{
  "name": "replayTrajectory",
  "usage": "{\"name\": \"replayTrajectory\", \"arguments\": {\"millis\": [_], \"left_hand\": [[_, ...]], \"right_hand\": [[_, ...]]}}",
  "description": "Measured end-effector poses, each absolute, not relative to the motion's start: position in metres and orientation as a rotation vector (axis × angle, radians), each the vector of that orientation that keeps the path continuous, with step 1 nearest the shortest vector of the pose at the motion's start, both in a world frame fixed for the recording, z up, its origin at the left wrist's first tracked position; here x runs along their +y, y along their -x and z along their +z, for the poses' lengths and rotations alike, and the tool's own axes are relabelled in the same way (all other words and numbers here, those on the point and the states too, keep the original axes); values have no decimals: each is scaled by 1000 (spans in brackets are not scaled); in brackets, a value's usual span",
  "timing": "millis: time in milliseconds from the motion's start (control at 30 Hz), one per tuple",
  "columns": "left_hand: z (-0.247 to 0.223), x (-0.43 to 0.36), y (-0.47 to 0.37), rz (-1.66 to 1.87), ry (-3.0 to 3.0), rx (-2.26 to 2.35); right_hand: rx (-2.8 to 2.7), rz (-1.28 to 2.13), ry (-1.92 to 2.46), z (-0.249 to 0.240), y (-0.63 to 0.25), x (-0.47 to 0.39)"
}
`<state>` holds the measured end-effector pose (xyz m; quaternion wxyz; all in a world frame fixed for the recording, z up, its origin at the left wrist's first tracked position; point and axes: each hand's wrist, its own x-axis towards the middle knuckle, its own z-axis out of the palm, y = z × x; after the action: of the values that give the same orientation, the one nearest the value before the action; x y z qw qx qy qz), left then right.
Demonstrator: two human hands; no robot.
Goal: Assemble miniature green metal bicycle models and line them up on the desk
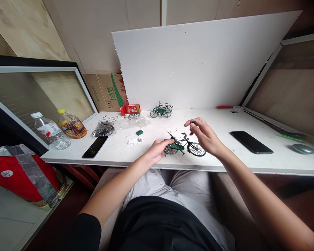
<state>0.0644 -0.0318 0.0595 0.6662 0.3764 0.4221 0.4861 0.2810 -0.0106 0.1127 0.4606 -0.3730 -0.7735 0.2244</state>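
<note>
A small green and black model bicycle (182, 146) stands near the table's front edge, front wheel to the right. Its rear end is gripped in my left hand (159, 149), thumb on top near the seat. Above and right of the handlebars, my right hand (202, 134) is raised off the table with thumb and index finger pinched. A tiny dark bit shows at those fingertips, too small to name. Beyond my left hand lie a small green block-like piece (139, 132) and a white label strip with a printed code (132, 142). Tiny dark specks are scattered behind the bicycle.
Farther back, more model bicycles (161, 109) stand close together. To the left are a red packet (130, 109), bagged black parts (104, 129), a phone (95, 147), a water bottle (54, 134) and a drink bottle (72, 125). On the right lie a black phone (251, 142) and a mouse (303, 149).
</note>
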Motion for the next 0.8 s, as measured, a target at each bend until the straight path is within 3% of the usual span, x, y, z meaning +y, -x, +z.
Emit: {"name": "replayTrajectory", "arguments": {"millis": [200,500,800], "left_hand": [[55,-28,-66,1035,-855,880],[50,-30,-64,969,-874,843],[47,-27,-62,957,-880,808]], "right_hand": [[-1943,442,897,118,-286,-7],[-1737,940,770,105,-274,-5],[-1897,690,815,94,-271,-4]]}}
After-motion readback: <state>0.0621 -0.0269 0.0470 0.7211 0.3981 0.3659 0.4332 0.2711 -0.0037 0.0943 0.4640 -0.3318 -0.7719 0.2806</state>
